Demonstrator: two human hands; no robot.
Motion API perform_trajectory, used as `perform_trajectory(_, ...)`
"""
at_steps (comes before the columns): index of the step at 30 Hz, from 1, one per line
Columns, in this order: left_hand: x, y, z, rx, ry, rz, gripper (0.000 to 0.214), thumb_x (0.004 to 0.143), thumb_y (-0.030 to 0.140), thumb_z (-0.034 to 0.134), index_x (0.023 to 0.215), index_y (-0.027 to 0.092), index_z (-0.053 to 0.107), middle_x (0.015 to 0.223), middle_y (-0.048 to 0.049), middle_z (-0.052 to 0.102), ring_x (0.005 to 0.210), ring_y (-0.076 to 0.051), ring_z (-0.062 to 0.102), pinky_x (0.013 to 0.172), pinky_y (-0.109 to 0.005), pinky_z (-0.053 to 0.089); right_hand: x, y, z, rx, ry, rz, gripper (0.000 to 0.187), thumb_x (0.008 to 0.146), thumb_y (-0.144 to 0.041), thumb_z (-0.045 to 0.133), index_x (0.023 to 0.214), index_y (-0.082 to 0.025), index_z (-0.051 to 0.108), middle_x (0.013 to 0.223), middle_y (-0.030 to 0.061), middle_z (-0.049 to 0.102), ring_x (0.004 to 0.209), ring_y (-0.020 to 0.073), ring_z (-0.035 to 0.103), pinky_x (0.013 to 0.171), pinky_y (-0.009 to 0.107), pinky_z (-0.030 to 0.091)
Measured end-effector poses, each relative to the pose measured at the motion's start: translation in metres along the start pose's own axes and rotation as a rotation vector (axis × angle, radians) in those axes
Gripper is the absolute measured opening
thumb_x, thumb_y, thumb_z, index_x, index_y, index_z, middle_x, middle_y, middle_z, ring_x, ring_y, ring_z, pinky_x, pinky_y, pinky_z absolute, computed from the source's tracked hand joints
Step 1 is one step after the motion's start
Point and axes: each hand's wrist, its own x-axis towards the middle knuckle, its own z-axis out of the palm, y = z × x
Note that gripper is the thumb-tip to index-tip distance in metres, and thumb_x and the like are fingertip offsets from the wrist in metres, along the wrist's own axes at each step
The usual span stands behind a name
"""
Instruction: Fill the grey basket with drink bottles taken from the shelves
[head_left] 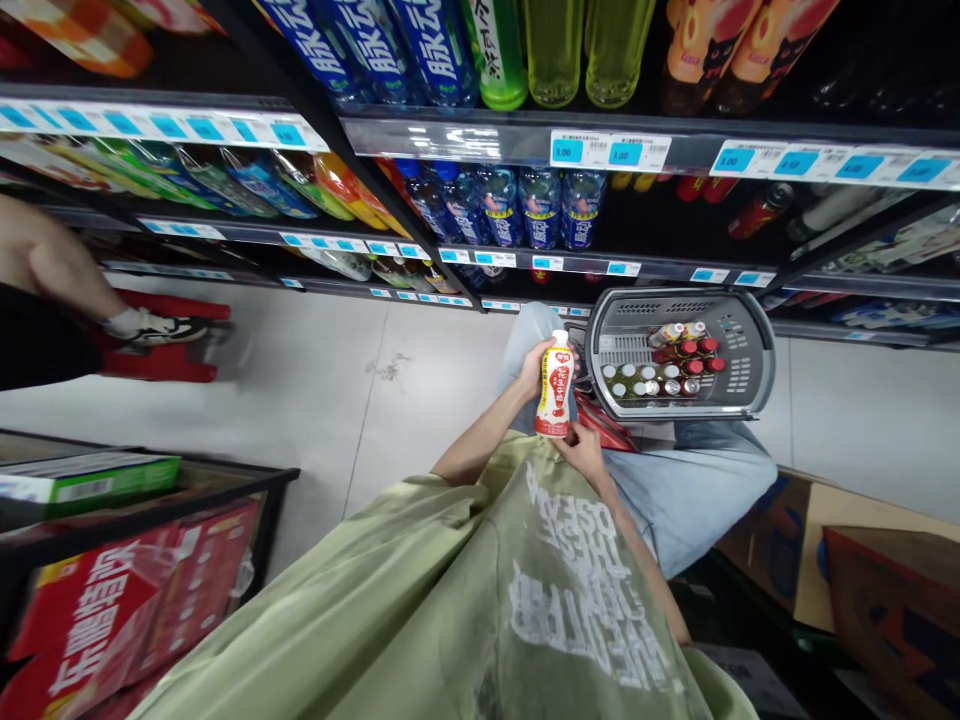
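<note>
Fingers of the left hand point(533, 372) are wrapped around a bottle point(553, 390), left of a basket point(756, 350). The bottle's base is touched by the right hand point(585, 450), grip unclear.

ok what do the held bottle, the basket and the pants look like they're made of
Held bottle: probably plastic, smooth with slight sheen, judging by its contoured, brightly printed body.
Basket: likely molded plastic, gray and matte, with regular slots.
Pants: likely denim, soft and matte, judging by the faded blue and folds.
</note>
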Motion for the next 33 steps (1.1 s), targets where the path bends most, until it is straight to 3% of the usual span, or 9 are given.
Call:
perform_trajectory(15,0.0004,-0.0006,0.0043,-0.049,0.024,-0.003,0.034,0.086,0.03,0.059,0.108,0.009,0.073,0.096,-0.0174,0.083,0.096,-0.031,0.082,0.09,-0.042,0.066,-0.0005,-0.0019,-0.0071,-0.028,-0.047,-0.029,0.041,0.086,-0.063,0.068,0.076,-0.024,0.061,0.058,-0.001,0.057,0.054,0.0164,0.049,0.055,0.028,0.039)
perform_trajectory(26,-0.0017,0.0013,0.0061,-0.05,0.013,-0.015,0.043,0.085,0.028,0.052,0.115,0.006,0.073,0.102,-0.0196,0.084,0.099,-0.033,0.082,0.089,-0.043,0.066,0.0022,-0.0061,-0.0074,0.027,-0.021,0.0,0.03,0.076,-0.052,0.068,0.068,-0.025,0.057,0.057,-0.0012,0.056,0.055,0.0152,0.046,0.055,0.028,0.039)
perform_trajectory(33,0.0029,-0.0025,0.0003,-0.01,-0.028,-0.015,0.042,0.088,0.027,0.059,0.121,0.007,0.074,0.107,-0.0181,0.084,0.098,-0.03,0.082,0.092,-0.04,0.064,0.0038,-0.003,-0.0076,0.037,-0.022,0.03,0.029,0.074,-0.049,0.07,0.068,-0.024,0.056,0.058,-0.0015,0.056,0.056,0.0145,0.046,0.055,0.028,0.038)
